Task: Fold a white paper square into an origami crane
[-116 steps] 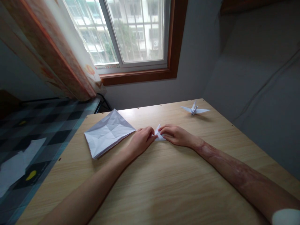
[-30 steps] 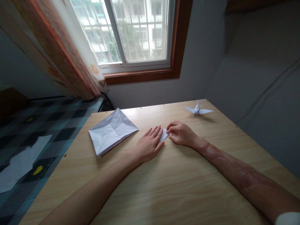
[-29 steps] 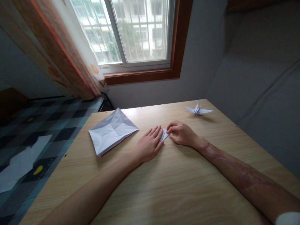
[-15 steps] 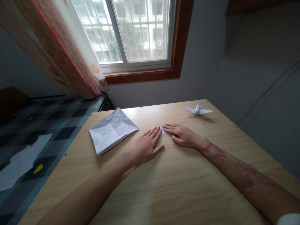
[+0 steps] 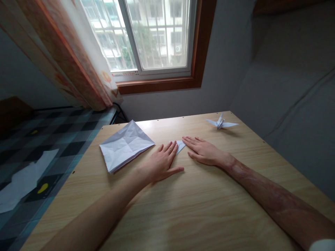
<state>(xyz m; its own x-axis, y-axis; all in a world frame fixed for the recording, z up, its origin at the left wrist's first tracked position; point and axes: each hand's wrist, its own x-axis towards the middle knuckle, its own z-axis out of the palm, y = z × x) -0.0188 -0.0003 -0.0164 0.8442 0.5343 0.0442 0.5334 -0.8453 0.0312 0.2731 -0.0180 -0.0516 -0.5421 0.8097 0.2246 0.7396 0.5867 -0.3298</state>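
Observation:
A small folded piece of white paper (image 5: pixel 180 145) lies flat on the wooden table (image 5: pixel 199 205), partly covered by fingers. My left hand (image 5: pixel 163 162) lies flat with its fingertips on the paper's left side and its thumb stretched out to the right. At the paper's right corner rest the fingertips of my right hand (image 5: pixel 202 150), palm down and fingers extended. Neither hand grips anything. Farther back on the right stands a white paper crane (image 5: pixel 220 123) with its wings spread.
Left of my hands lies a larger stack of creased white paper sheets (image 5: pixel 125 146). Beyond the table's left edge, a checked bed cover (image 5: pixel 78 122) holds a torn strip of white paper (image 5: pixel 28 179). A window (image 5: pixel 159 38) and a curtain (image 5: pixel 65 52) are behind the table.
My left hand has slid slightly left, exposing more of the small folded paper's right part. The fingers of my right hand have shifted slightly right and spread a little.

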